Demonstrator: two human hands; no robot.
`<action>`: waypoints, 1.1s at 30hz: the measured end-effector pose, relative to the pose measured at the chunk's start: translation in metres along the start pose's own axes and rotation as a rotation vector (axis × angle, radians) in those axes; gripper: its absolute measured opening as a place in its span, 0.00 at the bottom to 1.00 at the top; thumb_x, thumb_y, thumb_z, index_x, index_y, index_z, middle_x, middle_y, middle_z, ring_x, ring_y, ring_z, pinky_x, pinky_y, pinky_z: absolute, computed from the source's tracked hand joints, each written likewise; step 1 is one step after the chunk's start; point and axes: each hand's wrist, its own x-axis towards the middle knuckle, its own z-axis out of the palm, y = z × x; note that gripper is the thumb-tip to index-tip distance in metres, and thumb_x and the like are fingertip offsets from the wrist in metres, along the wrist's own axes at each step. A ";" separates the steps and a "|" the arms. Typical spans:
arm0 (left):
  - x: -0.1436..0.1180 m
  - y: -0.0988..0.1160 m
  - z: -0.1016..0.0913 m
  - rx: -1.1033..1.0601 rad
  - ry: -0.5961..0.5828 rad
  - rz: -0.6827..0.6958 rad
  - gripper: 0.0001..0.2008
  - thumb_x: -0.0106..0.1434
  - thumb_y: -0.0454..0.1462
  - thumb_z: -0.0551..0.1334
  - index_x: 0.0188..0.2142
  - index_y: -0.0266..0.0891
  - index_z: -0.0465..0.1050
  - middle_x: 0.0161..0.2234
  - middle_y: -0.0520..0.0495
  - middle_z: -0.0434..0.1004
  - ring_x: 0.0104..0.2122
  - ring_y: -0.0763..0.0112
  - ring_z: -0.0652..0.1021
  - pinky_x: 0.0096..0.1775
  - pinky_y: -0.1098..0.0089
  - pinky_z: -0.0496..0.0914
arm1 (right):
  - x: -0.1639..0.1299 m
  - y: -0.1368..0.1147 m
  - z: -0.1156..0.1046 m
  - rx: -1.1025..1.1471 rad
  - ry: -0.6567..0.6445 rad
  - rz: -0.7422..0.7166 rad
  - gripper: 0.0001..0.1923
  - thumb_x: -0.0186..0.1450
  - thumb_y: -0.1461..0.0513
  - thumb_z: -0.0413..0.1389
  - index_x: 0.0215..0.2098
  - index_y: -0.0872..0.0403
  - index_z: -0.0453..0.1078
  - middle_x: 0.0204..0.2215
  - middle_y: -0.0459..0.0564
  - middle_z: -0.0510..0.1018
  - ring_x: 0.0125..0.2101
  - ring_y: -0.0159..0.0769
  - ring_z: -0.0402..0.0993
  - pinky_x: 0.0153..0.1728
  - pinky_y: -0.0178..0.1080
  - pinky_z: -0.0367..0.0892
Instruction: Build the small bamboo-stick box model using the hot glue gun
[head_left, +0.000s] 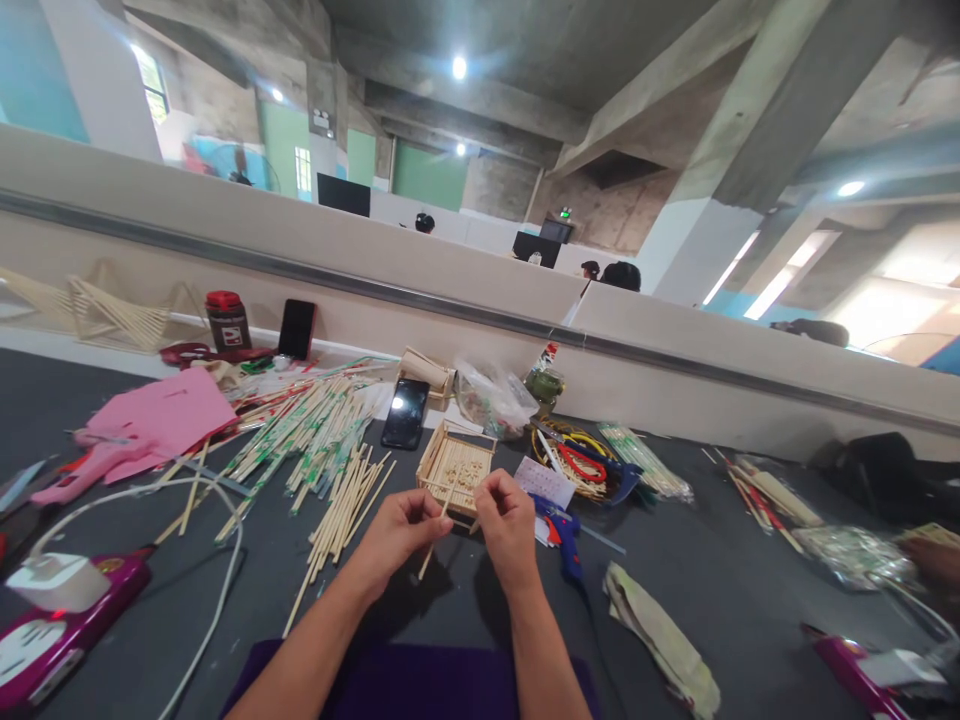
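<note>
Bamboo stick [437, 533] pinched betw. both hands in head view, tilted, its lower end pointing down toward the dark table [720, 590]. Left hand [397, 532]: fingers curled narrow, thumb & forefinger closed on stick. Right hand [508, 528]: same, fingertips closed on upper end. Just behind the hands sits a small stick-built tray [456, 468]. Loose stick pile [330, 470] to the left, black phone [406, 413] behind it. Blue glue gun [564, 535] just right of right hand; scissors w/ red handles [581, 462] further back.
</note>
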 end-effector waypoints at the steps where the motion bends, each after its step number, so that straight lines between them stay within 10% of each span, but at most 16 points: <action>1: 0.000 0.001 -0.002 -0.042 0.009 0.002 0.18 0.46 0.44 0.73 0.23 0.36 0.68 0.18 0.57 0.66 0.17 0.81 0.63 0.21 0.77 0.58 | 0.000 0.001 0.000 0.067 0.001 0.026 0.13 0.62 0.59 0.53 0.22 0.53 0.59 0.17 0.38 0.58 0.19 0.25 0.53 0.20 0.30 0.52; 7: 0.000 0.004 -0.010 -0.180 0.044 -0.026 0.17 0.48 0.44 0.73 0.25 0.36 0.71 0.21 0.52 0.73 0.20 0.77 0.71 0.25 0.76 0.66 | 0.001 0.006 -0.002 0.306 -0.018 0.177 0.16 0.64 0.55 0.55 0.23 0.54 0.62 0.16 0.38 0.65 0.13 0.21 0.52 0.14 0.28 0.47; 16: 0.003 0.011 -0.020 -0.451 0.235 0.035 0.18 0.45 0.41 0.75 0.33 0.34 0.78 0.25 0.49 0.78 0.23 0.77 0.75 0.27 0.78 0.70 | 0.029 0.008 -0.028 0.362 0.411 0.104 0.15 0.53 0.56 0.67 0.35 0.56 0.74 0.24 0.43 0.74 0.15 0.22 0.60 0.14 0.27 0.53; 33: 0.008 0.008 -0.014 -0.439 0.425 0.066 0.19 0.44 0.42 0.76 0.33 0.35 0.77 0.27 0.51 0.74 0.24 0.79 0.71 0.21 0.81 0.65 | 0.228 0.076 -0.032 -0.169 0.339 0.068 0.10 0.51 0.58 0.59 0.27 0.57 0.73 0.18 0.45 0.75 0.19 0.33 0.72 0.17 0.32 0.65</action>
